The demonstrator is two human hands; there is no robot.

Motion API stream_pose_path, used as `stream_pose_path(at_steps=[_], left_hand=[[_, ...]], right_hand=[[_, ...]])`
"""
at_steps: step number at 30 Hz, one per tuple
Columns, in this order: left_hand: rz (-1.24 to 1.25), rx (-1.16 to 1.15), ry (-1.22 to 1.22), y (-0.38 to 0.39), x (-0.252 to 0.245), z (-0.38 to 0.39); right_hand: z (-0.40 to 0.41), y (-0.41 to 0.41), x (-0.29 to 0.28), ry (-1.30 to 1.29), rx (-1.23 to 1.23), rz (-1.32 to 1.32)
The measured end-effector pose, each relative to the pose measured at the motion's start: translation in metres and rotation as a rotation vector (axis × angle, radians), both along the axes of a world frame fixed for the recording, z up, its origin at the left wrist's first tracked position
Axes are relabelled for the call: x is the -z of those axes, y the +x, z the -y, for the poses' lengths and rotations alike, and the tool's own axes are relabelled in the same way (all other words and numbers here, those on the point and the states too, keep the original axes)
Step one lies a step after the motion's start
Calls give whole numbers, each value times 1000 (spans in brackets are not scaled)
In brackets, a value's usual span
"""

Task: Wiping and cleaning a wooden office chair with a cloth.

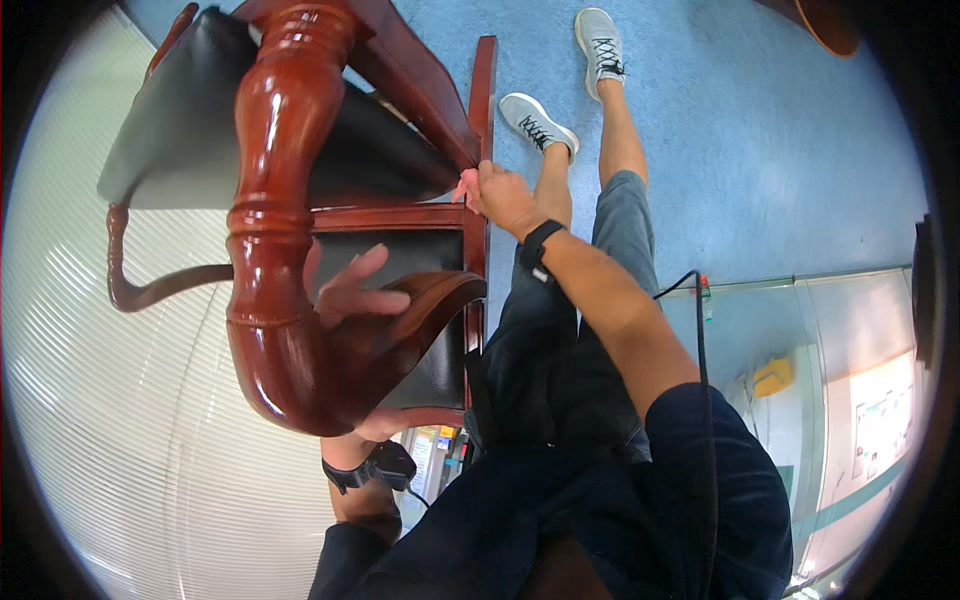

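Observation:
A glossy red-brown wooden armchair with a turned armrest post [274, 142] fills the left of the view, close to me. It has a black padded seat [367, 157] and a second black panel [431, 352] in its frame. Pinched in my right hand [506, 193] is a pink cloth [469, 187], pressed against the chair's frame where two rails meet. My left hand [356, 289] reaches behind the curved armrest [352, 367]. Its fingers, slightly blurred, extend beyond the wood, while the palm is hidden; whether it grips the armrest cannot be told.
Blue flooring [750, 135] spreads to the right of my shoes [536, 124]. Pale ribbed blinds [150, 420] lie behind the chair. A black cable [705, 360] hangs by my right arm. Another brown wooden item [829, 26] shows at the top right, and a yellow object [772, 376] below it.

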State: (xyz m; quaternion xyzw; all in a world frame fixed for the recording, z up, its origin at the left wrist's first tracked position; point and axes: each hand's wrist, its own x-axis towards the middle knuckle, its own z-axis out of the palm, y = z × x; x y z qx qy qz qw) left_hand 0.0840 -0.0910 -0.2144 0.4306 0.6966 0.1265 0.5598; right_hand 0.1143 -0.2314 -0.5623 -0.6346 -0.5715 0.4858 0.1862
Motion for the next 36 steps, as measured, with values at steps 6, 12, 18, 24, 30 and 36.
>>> stream_pose_path(at_steps=[6, 12, 18, 24, 30, 36], left_hand=[[144, 192, 187, -15, 12, 1], [68, 6, 231, 0, 6, 3], [71, -6, 200, -1, 5, 0], [145, -79, 148, -4, 2, -1], [98, -74, 179, -6, 0, -1], [70, -72, 289, -7, 4, -7]], right_hand=[[-25, 32, -6, 90, -79, -64], [-93, 54, -70, 403, 93, -47], [-181, 88, -118, 700, 263, -76], [-225, 87, -149, 697, 549, -126], [-202, 68, -166, -100, 607, -443], [-56, 17, -58, -58, 247, 1]])
